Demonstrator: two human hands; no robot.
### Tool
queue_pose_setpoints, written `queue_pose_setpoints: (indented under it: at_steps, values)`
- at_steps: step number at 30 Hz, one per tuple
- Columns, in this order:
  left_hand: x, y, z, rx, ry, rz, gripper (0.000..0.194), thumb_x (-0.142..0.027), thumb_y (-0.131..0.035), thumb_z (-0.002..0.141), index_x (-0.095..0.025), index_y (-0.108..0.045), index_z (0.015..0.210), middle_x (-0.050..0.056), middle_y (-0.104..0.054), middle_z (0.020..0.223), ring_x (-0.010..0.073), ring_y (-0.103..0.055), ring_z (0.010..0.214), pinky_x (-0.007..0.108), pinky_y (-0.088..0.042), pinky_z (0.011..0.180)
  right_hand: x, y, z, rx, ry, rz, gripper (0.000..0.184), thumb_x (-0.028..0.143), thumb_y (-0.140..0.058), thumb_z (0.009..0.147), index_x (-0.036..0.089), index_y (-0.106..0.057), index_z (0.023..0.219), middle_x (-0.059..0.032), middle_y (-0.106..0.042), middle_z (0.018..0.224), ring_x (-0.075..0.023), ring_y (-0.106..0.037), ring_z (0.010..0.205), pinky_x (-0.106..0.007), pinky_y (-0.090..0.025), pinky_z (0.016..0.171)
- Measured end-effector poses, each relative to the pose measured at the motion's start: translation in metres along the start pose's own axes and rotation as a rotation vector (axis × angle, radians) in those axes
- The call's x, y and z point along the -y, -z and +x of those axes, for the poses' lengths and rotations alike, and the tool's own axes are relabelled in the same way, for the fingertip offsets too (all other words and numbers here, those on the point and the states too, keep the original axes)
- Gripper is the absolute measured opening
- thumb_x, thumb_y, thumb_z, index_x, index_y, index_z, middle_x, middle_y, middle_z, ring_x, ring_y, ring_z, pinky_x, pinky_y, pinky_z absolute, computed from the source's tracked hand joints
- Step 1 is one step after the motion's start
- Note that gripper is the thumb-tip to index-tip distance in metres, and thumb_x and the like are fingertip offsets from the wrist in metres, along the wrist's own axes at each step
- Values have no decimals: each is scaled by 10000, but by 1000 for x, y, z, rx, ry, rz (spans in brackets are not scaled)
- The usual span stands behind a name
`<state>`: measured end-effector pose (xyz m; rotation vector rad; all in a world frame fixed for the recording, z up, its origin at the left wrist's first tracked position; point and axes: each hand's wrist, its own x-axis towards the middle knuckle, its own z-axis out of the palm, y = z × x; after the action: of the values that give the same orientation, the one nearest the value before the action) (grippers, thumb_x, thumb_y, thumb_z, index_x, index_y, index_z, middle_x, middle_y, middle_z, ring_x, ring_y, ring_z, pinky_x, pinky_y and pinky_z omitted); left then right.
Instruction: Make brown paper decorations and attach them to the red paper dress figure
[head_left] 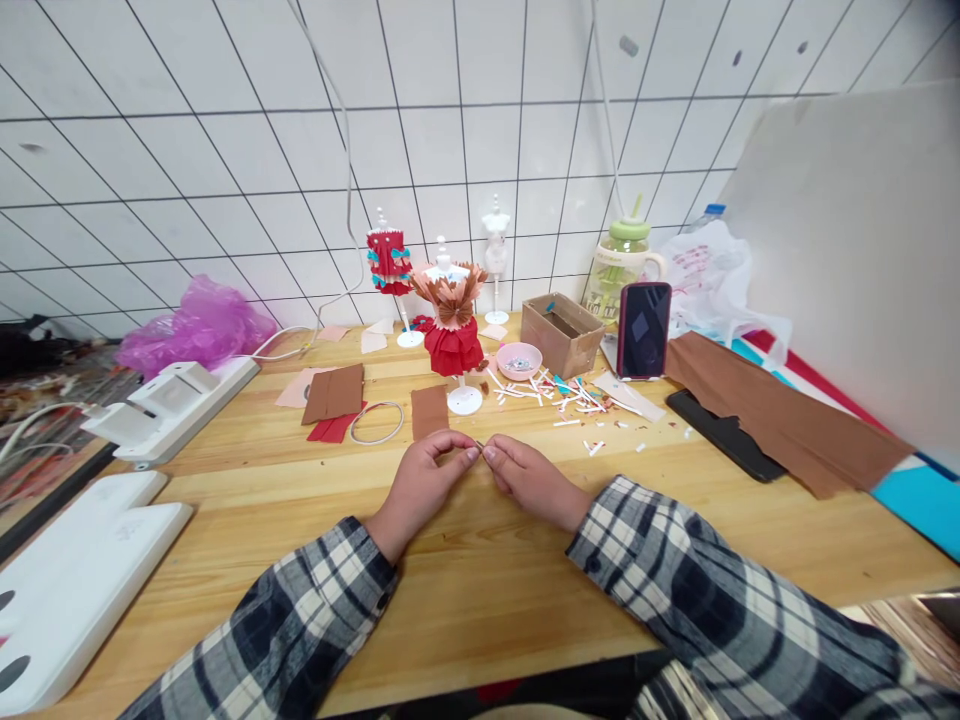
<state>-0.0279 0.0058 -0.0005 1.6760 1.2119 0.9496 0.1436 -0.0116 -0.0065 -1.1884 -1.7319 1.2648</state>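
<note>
My left hand (429,482) and my right hand (531,480) meet over the middle of the table, thumbs and forefingers pinched close together. Between the fingertips is a tiny brownish piece (480,447), too small to name and mostly hidden. Just beyond my hands lies a brown fabric square (430,412). Behind it stands a small white dress form (465,398) wearing a red skirt (454,350) and a top of pleated brown and peach pieces (450,292), with a brown bow at its waist.
Behind stand a red-dressed form (389,262) and a bare form (496,250). A cardboard box (564,345), pink bowl (519,360), white scraps (577,395) and propped phone (644,332) lie right of centre. Brown fabric (787,410) spreads farther right; a power strip (191,410) lies left.
</note>
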Motion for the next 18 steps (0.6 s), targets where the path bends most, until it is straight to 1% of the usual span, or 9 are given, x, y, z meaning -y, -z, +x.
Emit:
queue_pose_setpoints:
  at_steps: [3,6,8,10,12,14,16,17,18]
  values:
    - [1,0,1,-22,58,-98,247,-395,-658,762,-161,-656,843,61,-702,854,201,-644,837,318,-492,790,1,9,0,-66,13,-243,260,383,-333,959,215,-451,799,6,-549,707,-149,-516,678,-262,-383,634]
    - [1,-1,2,-21,100,-224,283,-393,-695,737,-163,-628,888,45,-700,831,186,-657,824,303,-499,782,-2,25,2,-134,-49,-573,232,424,-412,931,216,-504,975,-37,-627,839,-189,-569,771,-282,-372,652]
    - [1,-2,3,-10,107,-258,312,-377,-731,707,-163,-634,912,37,-697,823,174,-659,815,293,-500,782,-7,37,4,-164,-87,-734,234,420,-466,906,220,-542,1000,-57,-646,879,-213,-585,806,-298,-378,662]
    - [0,-3,2,3,113,-284,371,-367,-754,683,-164,-651,976,33,-700,821,171,-662,817,295,-500,797,-12,45,7,-202,-67,-821,184,361,-527,874,213,-591,964,-81,-646,944,-238,-580,893,-325,-399,720]
    - [-2,-4,1,32,140,-336,436,-367,-765,672,-166,-658,1043,37,-712,827,181,-670,845,309,-498,826,-14,48,8,-304,28,-843,200,294,-596,822,196,-619,995,-114,-615,1074,-268,-537,1033,-367,-401,836]
    - [-4,-5,0,65,187,-403,434,-363,-773,665,-164,-667,1036,53,-731,855,194,-676,881,318,-492,850,-11,47,9,-413,175,-774,270,250,-630,789,184,-624,1051,-124,-585,1145,-270,-497,1106,-391,-380,923]
    - [-4,-5,-1,76,228,-457,361,-350,-782,659,-156,-676,944,67,-741,883,196,-678,898,311,-488,852,-5,43,8,-436,283,-608,185,237,-611,804,188,-647,978,-95,-622,1044,-233,-537,1027,-367,-409,896]
    - [-4,-5,-1,71,237,-474,328,-341,-786,655,-153,-669,897,67,-743,879,193,-679,894,301,-487,842,-2,40,7,-413,301,-509,113,239,-596,817,191,-657,900,-72,-638,944,-207,-562,941,-342,-433,842]
    - [-4,-5,-1,61,237,-486,312,-331,-792,649,-153,-654,865,60,-743,859,187,-680,879,290,-486,826,2,37,6,-381,297,-418,87,246,-590,823,191,-656,835,-52,-636,859,-184,-570,857,-316,-447,780]
